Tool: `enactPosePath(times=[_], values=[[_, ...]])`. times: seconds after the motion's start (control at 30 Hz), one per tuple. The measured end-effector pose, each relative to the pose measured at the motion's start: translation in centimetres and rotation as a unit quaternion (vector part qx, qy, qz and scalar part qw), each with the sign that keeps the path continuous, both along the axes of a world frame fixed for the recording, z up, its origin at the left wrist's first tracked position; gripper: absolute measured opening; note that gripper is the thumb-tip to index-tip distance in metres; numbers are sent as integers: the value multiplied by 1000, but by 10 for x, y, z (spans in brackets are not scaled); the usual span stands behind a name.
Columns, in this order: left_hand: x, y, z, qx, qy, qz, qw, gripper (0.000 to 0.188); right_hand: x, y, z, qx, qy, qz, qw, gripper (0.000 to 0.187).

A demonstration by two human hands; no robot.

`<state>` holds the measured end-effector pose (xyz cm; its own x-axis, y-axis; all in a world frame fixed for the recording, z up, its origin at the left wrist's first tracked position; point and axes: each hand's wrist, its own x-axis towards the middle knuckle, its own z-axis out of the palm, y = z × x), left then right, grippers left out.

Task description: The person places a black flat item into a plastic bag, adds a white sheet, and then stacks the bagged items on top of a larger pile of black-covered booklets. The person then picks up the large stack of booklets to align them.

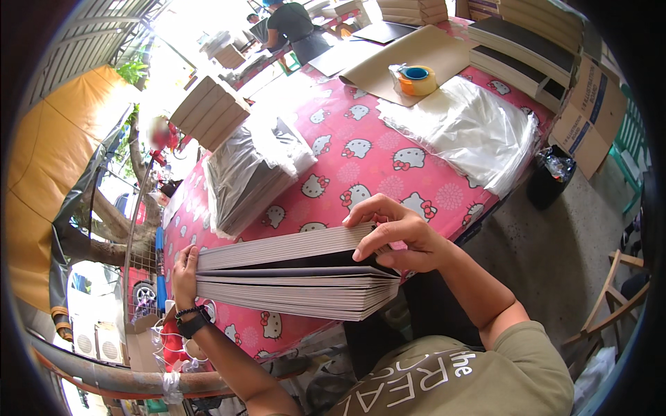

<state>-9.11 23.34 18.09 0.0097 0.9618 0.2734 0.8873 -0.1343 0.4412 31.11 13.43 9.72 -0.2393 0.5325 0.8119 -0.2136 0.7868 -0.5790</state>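
A thick stack of black-faced boards with pale edges [291, 296] lies across the near edge of the table in front of me. A wedge-shaped gap parts it into an upper and a lower bundle, wider toward the right end. My left hand [185, 279] grips the stack's left end, its thumb side up. At the right end my right hand [409, 239] curls its fingers over the corner of the upper bundle, fingertips in the gap. Just beyond lies another board stack wrapped in clear plastic [253, 173].
A pink patterned cloth [326, 187] covers the table. On it are clear plastic sheets [472, 132], a tape roll [416, 82], brown paper [444, 52] and board stacks [527, 59]. Right of the table stand a black bin [550, 182] and cardboard [590, 114]. Another person [295, 31] works far back.
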Motion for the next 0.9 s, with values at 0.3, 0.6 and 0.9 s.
enactPosePath(times=[0.3,0.6,0.9], values=[[-3,2,-1,-2,-7,-4,1000,48,-6,-3,4,12,-8,-38,999,48],[-5,4,-2,-6,1,-4,1000,47,-6,3,-1,7,3,-37,999,41],[-7,3,-4,-4,-23,-3,1000,46,-9,1,-2,-9,13,-22,1000,39]])
